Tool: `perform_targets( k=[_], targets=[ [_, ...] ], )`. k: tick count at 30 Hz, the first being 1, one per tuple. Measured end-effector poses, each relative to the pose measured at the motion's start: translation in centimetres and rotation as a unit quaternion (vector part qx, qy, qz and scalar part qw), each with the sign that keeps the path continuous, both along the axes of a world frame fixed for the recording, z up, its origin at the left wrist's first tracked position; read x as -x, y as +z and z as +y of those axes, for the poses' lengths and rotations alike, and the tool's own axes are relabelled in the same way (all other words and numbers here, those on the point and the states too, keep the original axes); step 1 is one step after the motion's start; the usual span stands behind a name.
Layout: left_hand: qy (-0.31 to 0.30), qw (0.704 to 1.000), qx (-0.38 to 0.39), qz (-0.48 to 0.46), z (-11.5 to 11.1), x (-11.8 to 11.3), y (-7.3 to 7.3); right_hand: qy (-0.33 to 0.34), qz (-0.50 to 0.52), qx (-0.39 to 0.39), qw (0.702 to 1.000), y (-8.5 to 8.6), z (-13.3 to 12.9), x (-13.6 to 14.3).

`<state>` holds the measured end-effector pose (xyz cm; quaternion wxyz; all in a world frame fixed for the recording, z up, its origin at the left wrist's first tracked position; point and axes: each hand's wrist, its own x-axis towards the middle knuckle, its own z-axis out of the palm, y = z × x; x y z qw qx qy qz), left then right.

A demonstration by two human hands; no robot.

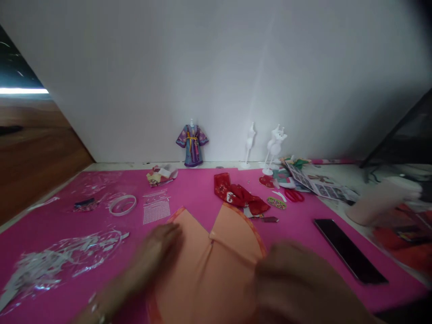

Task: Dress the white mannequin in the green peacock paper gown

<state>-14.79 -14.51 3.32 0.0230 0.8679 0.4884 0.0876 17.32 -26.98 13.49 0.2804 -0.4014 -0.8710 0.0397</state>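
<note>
Head view: peach fabric piece point(222, 279), flat on the pink mat point(135, 252), probably light, soft and easily creased, best taken by its orange border; left hand point(162, 240) loosely spread on it, right hand point(290, 279) curled at its edge, grip unclear from blur

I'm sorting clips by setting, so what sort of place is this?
Probably a doll-clothes sewing workspace: a small purple robe on a stand, bare white miniature dress forms, and an orange fabric piece under the person's hands.
</note>
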Motion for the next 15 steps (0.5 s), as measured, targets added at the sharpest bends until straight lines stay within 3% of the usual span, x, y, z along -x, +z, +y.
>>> perform_targets(
  k=[2, 4, 7, 9, 11, 15],
  targets=[
    [-0.065, 0.998, 0.026, 0.002, -2.9, -0.9, -1.6, -0.079, 0.043, 0.012, 0.996, -1.3, 1.1, -0.9],
    [-0.096, 0.995, 0.03, 0.008, -4.9, -1.3, -3.1, -0.135, 0.026, 0.049, 0.989, -4.7, 1.6, -1.7],
    [-0.079, 0.996, 0.017, 0.022, -6.2, -0.8, -4.4, -0.125, -0.067, 0.08, 0.987, -10.1, 1.5, -2.6],
    [-0.06, 0.998, 0.01, 0.034, -6.4, 0.2, -4.7, -0.096, -0.143, 0.131, 0.976, -12.3, 1.0, -2.9],
    [-0.054, 0.997, 0.012, 0.045, -6.5, 1.1, -4.7, -0.077, -0.188, 0.146, 0.968, -13.2, 0.5, -3.3],
    [-0.047, 0.998, 0.011, 0.043, -6.7, 1.0, -3.3, -0.037, -0.17, 0.061, 0.983, -13.5, -0.4, -4.4]
  ],
)
